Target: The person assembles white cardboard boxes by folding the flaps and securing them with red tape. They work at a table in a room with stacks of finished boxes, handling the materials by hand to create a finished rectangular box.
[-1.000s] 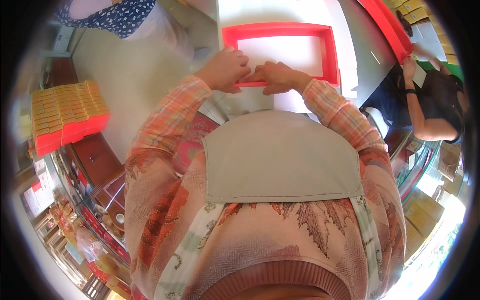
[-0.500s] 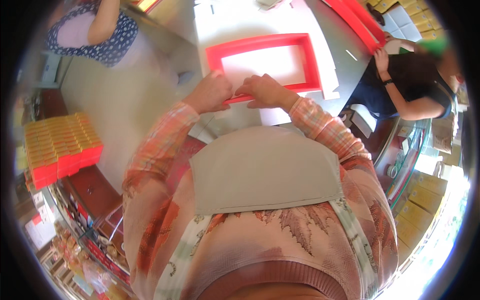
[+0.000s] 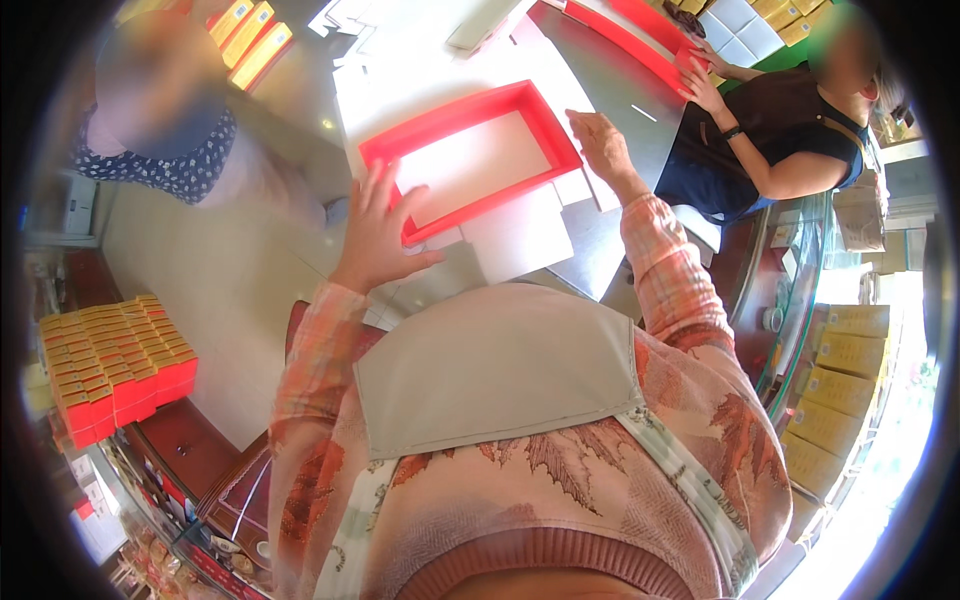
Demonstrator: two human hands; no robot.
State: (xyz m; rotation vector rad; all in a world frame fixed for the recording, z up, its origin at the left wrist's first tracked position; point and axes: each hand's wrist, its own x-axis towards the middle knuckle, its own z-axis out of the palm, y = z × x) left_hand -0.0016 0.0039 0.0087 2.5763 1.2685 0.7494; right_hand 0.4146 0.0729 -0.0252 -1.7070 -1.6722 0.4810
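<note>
An open rectangular box with red walls and a white inner bottom sits tilted in angle on the table in front of me. Over its near left corner is my left hand, fingers spread, the fingertips at the red wall. Whether they press on it I cannot tell. My right hand is off the box's right end, fingers stretched out and holding nothing. White sheets of card lie under and around the box.
At right, a co-worker handles a long red box piece. Another person stands at left. Stacked red-and-yellow boxes are at lower left. A glass-edged counter and yellow boxes line the right.
Both hands were together at the box's near wall; they have moved apart, left and right, with fingers opened. The box now sits turned counterclockwise and further left in view.
</note>
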